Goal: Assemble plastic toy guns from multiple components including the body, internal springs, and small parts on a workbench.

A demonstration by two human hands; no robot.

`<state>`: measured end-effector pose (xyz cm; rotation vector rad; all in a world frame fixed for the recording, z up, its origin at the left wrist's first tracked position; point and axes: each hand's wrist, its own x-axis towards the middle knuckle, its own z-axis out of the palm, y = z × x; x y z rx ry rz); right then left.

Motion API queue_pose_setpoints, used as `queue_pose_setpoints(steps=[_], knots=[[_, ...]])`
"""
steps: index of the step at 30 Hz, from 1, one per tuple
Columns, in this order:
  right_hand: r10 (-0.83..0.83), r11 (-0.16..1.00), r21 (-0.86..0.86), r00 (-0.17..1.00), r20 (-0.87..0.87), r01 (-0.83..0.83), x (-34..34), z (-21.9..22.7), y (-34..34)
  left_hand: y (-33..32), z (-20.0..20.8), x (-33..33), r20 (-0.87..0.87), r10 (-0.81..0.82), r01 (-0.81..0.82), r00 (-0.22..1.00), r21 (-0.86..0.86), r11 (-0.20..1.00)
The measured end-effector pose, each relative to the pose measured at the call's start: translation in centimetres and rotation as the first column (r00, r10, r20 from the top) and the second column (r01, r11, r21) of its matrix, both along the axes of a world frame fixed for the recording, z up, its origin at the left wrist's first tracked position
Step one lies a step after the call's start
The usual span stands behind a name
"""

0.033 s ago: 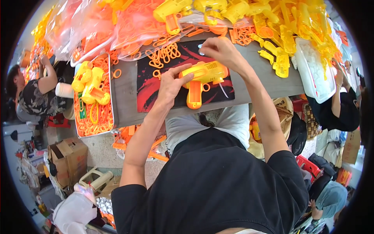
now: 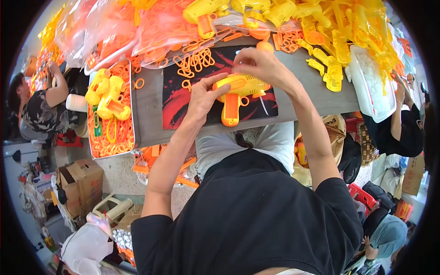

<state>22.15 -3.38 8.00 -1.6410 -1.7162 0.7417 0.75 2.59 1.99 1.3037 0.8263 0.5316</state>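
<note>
A yellow toy gun with an orange handle panel and an orange trigger ring is held over a black and red mat, its handle toward me. My left hand is closed around its left end, thumb and fingers on the body. Above the gun's upper side, my right hand is bent with its fingers curled together. Whatever those fingertips pinch is hidden behind the hand. A thin pale strip lies on the mat just right of the gun.
On the left, a white tray holds orange rings and yellow toy bodies. Orange links lie on the mat's far side. Heaped yellow shells fill the back right, beside a white bin. Other people sit at both sides.
My right hand has come down from beyond the gun to its upper side. The small pale piece at its fingertips is now out of sight. My left hand keeps its hold.
</note>
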Motion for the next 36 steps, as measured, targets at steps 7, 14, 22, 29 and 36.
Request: queue_pose_setpoints(steps=[7,14,22,29,36], knots=[[-0.023,0.904,0.404,0.928,0.372,-0.140,-1.8,-3.7,-3.5,-0.3,0.1,-0.1,0.060,0.014,-0.013,0.998,-0.027,1.000],[-0.027,0.809,0.512,0.852,0.523,-0.289,-2.8,-4.0,-3.2,-0.2,-0.3,-1.0,0.066,-0.034,0.032,0.997,0.031,0.999],[-0.177,0.735,0.678,0.966,0.186,0.004,-2.4,-3.8,-5.1,-0.4,-1.6,-0.9,0.058,0.052,-0.065,0.997,0.254,0.965],[-0.258,0.939,0.277,0.951,0.168,0.206,-7.2,-4.9,-8.9,-0.2,-1.9,-0.1,0.104,0.094,-0.112,0.990,0.180,0.977],[-0.427,0.886,0.127,0.891,-0.152,0.446,-5.9,-2.7,-8.1,-0.5,-1.5,0.0,0.088,0.059,-0.075,0.994,0.194,0.978]])
